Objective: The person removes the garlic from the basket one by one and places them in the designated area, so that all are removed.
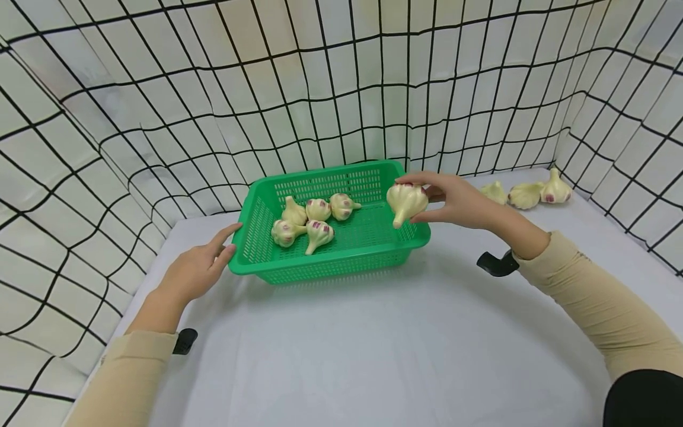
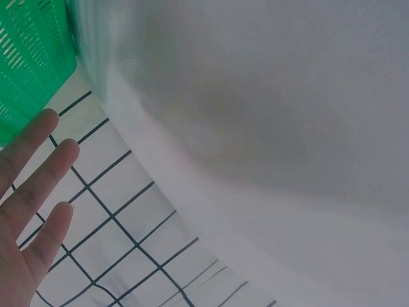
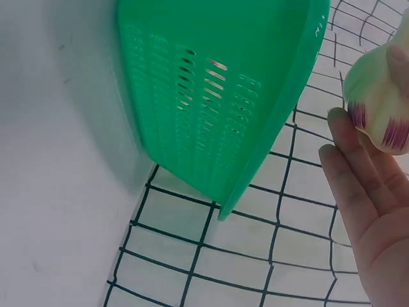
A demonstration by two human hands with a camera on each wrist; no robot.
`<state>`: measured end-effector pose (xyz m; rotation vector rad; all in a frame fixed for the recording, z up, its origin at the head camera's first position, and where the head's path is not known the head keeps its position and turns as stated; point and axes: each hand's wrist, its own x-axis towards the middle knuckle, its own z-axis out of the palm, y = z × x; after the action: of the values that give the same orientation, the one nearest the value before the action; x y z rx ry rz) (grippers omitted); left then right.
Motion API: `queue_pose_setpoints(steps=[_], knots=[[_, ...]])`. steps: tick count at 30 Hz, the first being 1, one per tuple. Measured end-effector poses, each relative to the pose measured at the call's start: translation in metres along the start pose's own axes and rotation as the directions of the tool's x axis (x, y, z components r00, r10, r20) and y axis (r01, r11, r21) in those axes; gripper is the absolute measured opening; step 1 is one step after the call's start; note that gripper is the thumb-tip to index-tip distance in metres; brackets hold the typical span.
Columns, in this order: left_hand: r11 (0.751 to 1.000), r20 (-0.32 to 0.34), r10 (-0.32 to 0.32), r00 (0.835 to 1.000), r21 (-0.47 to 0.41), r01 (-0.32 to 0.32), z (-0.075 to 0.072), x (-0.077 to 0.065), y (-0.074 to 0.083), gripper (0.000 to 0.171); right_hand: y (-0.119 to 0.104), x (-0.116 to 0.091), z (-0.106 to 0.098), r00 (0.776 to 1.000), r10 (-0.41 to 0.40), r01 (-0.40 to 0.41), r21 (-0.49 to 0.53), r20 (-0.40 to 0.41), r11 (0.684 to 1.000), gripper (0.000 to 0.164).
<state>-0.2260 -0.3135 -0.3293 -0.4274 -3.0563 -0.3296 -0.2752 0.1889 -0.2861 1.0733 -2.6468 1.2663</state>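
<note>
A green plastic basket (image 1: 341, 261) with slotted walls stands on the white table, and several garlic bulbs (image 1: 318, 234) lie in its left half. My right hand (image 1: 453, 200) grips another garlic bulb (image 1: 407, 201) above the basket's right end, its stem pointing down. In the right wrist view that garlic bulb (image 3: 377, 96) sits between thumb and fingers, beside the basket wall (image 3: 204, 115). My left hand (image 1: 197, 270) is at the basket's left rim with fingers extended; the left wrist view shows the fingers spread by the basket (image 2: 32, 70).
Three garlic bulbs (image 1: 525, 194) lie on the white tabletop (image 1: 363, 350) at the back right, beyond my right forearm. A black wire grid (image 1: 331, 89) over white cloth closes off the back and both sides. A black rounded object (image 1: 642, 398) shows at the lower right.
</note>
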Motion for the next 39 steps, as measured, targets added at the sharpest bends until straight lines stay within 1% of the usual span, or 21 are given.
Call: queue_pose_setpoints(steps=[3,8,15,18,20,26,33,36,39], knots=[[1.000,-0.006,0.003,1.000,-0.001,-0.003,0.000,0.000,0.000,0.059,0.005,-0.009,-0.003,1.000,0.027,-0.027,0.039,-0.008,0.999,0.068],[1.000,-0.008,0.000,1.000,-0.001,0.000,0.000,-0.001,-0.001,0.059,0.015,-0.022,-0.009,1.000,0.024,-0.025,0.092,0.003,0.995,0.069],[1.000,-0.010,0.004,1.000,-0.003,-0.004,0.000,-0.001,-0.002,0.059,0.029,-0.041,-0.015,0.998,0.053,-0.055,0.210,0.018,0.976,0.070],[1.000,-0.009,0.005,1.000,-0.003,-0.005,0.000,-0.001,-0.002,0.059,0.037,-0.048,-0.015,0.998,0.061,-0.067,0.236,0.029,0.969,0.070],[1.000,-0.008,0.005,1.000,-0.002,-0.005,0.001,-0.001,-0.003,0.059,0.042,-0.053,-0.015,0.997,0.071,-0.076,0.239,0.027,0.968,0.070],[1.000,-0.010,0.002,1.000,-0.009,-0.003,0.001,-0.001,-0.001,0.058,0.055,-0.067,-0.021,0.992,0.125,-0.118,0.220,-0.017,0.968,0.069],[1.000,-0.014,-0.002,1.000,-0.009,0.002,0.002,-0.001,-0.001,0.058,0.072,-0.081,-0.031,0.984,0.177,-0.170,0.196,-0.018,0.966,0.069],[1.000,-0.017,-0.001,1.000,-0.006,0.001,0.002,-0.001,-0.002,0.058,0.080,-0.087,-0.036,0.974,0.226,-0.219,0.187,-0.014,0.958,0.070],[1.000,-0.017,0.000,1.000,-0.008,0.000,0.002,-0.001,-0.001,0.058,0.088,-0.092,-0.040,0.956,0.293,-0.288,0.172,-0.006,0.942,0.069]])
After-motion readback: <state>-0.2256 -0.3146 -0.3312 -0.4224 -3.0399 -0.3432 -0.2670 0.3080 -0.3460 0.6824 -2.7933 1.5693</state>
